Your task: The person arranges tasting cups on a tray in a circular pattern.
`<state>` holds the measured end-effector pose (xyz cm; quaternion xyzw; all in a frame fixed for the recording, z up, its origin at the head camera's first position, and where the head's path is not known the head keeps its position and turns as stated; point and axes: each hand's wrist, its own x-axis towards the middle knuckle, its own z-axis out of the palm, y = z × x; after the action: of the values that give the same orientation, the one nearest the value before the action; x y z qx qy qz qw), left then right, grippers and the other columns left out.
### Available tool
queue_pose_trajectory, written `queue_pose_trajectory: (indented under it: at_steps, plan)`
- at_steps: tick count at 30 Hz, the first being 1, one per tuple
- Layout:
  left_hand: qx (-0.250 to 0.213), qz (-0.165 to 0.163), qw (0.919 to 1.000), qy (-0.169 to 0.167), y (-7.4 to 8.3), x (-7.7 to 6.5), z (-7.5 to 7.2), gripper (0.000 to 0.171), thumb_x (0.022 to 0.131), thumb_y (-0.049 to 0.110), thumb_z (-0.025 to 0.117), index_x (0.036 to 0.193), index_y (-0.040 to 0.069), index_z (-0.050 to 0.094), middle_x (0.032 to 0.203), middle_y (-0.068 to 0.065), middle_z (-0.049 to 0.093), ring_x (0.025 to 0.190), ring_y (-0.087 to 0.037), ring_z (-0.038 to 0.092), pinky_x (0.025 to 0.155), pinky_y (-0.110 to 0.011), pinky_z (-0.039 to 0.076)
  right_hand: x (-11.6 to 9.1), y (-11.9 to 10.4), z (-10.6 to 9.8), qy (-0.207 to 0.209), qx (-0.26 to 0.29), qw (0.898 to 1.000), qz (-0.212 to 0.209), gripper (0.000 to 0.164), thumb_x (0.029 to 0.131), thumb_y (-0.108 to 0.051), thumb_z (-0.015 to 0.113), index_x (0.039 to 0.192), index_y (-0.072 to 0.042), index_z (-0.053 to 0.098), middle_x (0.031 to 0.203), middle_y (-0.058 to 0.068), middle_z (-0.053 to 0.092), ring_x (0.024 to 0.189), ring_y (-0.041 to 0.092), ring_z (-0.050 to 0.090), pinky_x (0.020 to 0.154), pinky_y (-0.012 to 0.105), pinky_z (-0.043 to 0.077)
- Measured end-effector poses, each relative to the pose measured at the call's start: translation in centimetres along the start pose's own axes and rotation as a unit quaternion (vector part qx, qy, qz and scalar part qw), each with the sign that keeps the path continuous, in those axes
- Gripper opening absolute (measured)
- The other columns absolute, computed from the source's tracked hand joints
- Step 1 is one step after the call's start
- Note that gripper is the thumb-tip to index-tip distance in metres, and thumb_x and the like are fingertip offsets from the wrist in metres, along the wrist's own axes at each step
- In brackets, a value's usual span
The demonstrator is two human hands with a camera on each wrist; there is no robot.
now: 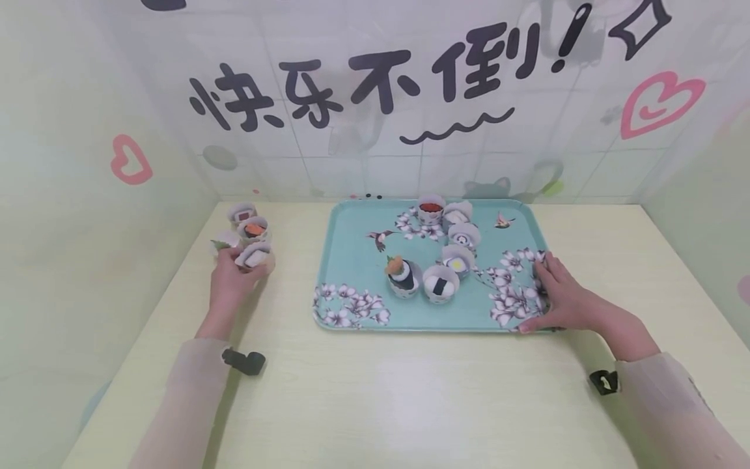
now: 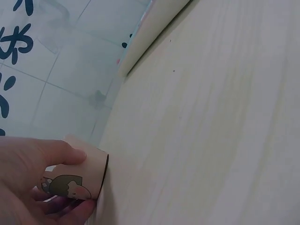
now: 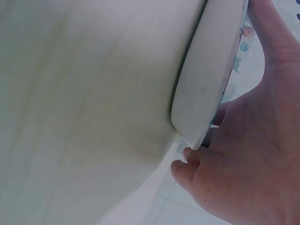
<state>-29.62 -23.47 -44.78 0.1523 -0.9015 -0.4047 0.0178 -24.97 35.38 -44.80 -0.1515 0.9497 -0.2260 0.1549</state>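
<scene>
My left hand [image 1: 227, 277] holds a small paper cup [image 1: 255, 255] with a white piece of toy food in it, at the table's left side. In the left wrist view, thumb and fingers curl round the cup [image 2: 89, 176], which bears a cartoon figure. Close behind it stand several similar cups, one with an orange topping [image 1: 255, 228] and another with a dark red square [image 1: 242, 213]. My right hand [image 1: 567, 301] grips the front right corner of a turquoise flowered tray [image 1: 351, 260], thumb on the front rim. From the right wrist, the tray's pale outer wall [image 3: 206, 70] shows.
On the tray, several cups form a curved row, from a red-filled cup [image 1: 431, 210] at the back to a rice-and-seaweed cup [image 1: 441, 284] and a cone-roll cup [image 1: 404, 279] in front. A tiled-look backdrop [image 1: 375, 130] with printed writing rises behind the pale table [image 1: 381, 397].
</scene>
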Motion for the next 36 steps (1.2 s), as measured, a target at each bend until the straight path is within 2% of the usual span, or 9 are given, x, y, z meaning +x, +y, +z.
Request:
queue_pose_trajectory:
  at_steps: [7,14,22,28,36]
  plan:
    - [0.009,0.007,0.9999,-0.011,0.3,-0.4,-0.1,0.07,0.094,0.024,0.066,0.146,-0.005,0.03,0.143,-0.031,0.047,0.126,-0.044,0.052,0.103,-0.052,0.046,0.1,0.0,0.0,0.0,-0.005,1.0,0.002,0.138,0.069,-0.05,0.087,0.153,0.015,-0.002,0.157,0.04,-0.018,0.147,0.054,-0.015,0.116,0.073,0.013]
    - [-0.005,0.029,0.9993,-0.024,1.0,-0.7,-0.1,0.068,0.094,0.022,0.066,0.145,-0.007,0.031,0.144,-0.032,0.046,0.129,-0.045,0.051,0.103,-0.051,0.048,0.1,0.0,0.0,-0.001,-0.004,1.0,0.003,0.138,0.069,-0.05,0.087,0.153,0.014,-0.002,0.157,0.04,-0.018,0.147,0.054,-0.015,0.115,0.073,0.012]
    - [-0.013,0.056,0.9978,-0.032,2.2,-0.7,0.3,0.069,0.095,0.019,0.066,0.148,-0.005,0.03,0.147,-0.032,0.043,0.131,-0.045,0.05,0.105,-0.053,0.047,-0.1,-0.2,-0.1,-0.003,0.001,1.0,0.005,0.137,0.069,-0.049,0.087,0.153,0.014,-0.002,0.157,0.04,-0.018,0.147,0.055,-0.015,0.115,0.074,0.012]
    - [-0.007,0.076,0.9965,-0.034,3.2,-0.6,0.7,0.067,0.095,0.019,0.066,0.147,-0.005,0.032,0.147,-0.031,0.043,0.129,-0.045,0.051,0.103,-0.052,0.049,-0.1,-0.2,-0.1,-0.003,0.002,1.0,0.006,0.137,0.069,-0.048,0.087,0.153,0.014,-0.002,0.157,0.04,-0.018,0.147,0.054,-0.016,0.115,0.074,0.012]
    - [0.0,0.096,0.9944,-0.045,4.8,-0.7,1.7,0.06,0.095,0.019,0.066,0.141,-0.005,0.037,0.141,-0.028,0.047,0.13,-0.046,0.049,0.106,-0.056,0.046,-0.1,-0.1,-0.1,0.002,0.003,1.0,-0.003,0.138,0.069,-0.049,0.087,0.153,0.015,-0.001,0.157,0.04,-0.018,0.147,0.054,-0.016,0.116,0.073,0.011]
